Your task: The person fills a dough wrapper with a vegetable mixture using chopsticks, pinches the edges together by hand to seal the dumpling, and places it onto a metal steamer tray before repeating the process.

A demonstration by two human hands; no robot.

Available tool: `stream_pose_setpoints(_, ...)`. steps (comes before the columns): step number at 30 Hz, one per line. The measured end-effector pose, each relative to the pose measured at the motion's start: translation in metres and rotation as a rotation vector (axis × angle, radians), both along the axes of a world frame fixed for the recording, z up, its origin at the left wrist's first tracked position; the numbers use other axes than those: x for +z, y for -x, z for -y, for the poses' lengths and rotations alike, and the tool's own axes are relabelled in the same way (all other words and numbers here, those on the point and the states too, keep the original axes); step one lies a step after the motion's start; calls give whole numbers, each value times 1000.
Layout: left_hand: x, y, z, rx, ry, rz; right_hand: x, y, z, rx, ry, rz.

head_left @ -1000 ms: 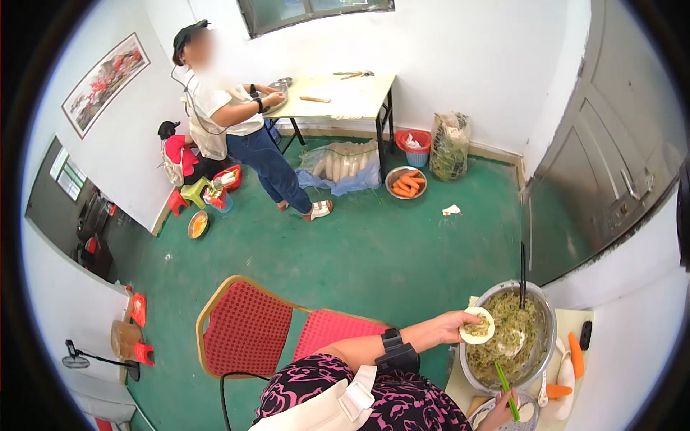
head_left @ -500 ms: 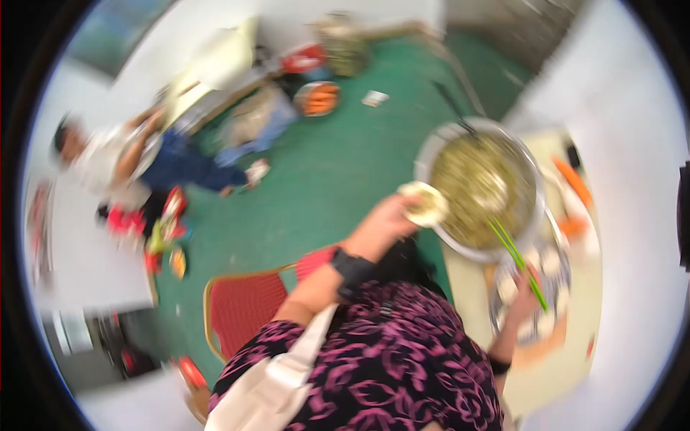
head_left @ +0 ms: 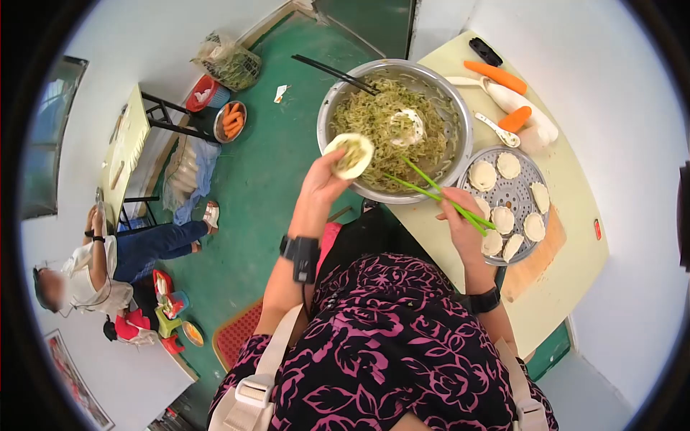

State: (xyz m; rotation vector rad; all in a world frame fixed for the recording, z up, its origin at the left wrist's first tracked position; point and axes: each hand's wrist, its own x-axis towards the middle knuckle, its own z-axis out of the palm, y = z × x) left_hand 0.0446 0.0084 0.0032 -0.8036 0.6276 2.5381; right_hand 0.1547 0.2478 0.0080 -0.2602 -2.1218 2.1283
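Observation:
My left hand (head_left: 323, 179) is closed on the edge of a round dumpling wrapper (head_left: 363, 164), which carries a small heap of shredded filling and is held at the near left rim of a metal bowl (head_left: 325, 118). Green chopsticks (head_left: 471, 215) are gripped in my right hand (head_left: 462, 228), their tips slightly apart over the filling (head_left: 374, 115) in the bowl. A white scoop-like piece (head_left: 407, 127) rests on that filling. Right of my right hand, a perforated metal steamer tray (head_left: 514, 188) bears several pleated dumplings (head_left: 503, 219).
Dark chopsticks (head_left: 323, 66) lean over the bowl's far rim. Carrots (head_left: 496, 75), a white radish (head_left: 507, 95) and a spoon (head_left: 497, 131) lie beyond the tray. A wooden board (head_left: 543, 262) is partly under it. A red chair (head_left: 237, 334) and another person (head_left: 93, 262) are left.
My view has turned and sharpened, with the bowl now more central. The green chopsticks' tips have spread and reach further over the filling. The wrapper stays in my left hand.

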Motion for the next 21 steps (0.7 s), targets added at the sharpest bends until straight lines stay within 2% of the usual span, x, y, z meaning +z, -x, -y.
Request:
stream_pose_setpoints(3,-14,-27,24,45,27,53,-2,9,6,-29,-9,-7)
stream_pose_setpoints(7,-7,-55,34,38,29,81,-8,15,9,-11,-5,7)
stream_pose_setpoints(9,-9,-60,31,21,-21,49,-15,15,12,23,-16,17)
stream_pose_setpoints(12,-17,-60,30,39,-57,46,-16,21,25,50,-124,-107)
stream_pose_setpoints(15,-11,-59,29,42,-43,39,5,21,17,85,-102,-62)
stream_pose_setpoints(18,-9,-56,33,35,-18,37,23,23,-16,172,-400,-141)
stream_pose_setpoints(21,-12,-55,34,34,-34,24,15,25,-36,151,-499,-183)
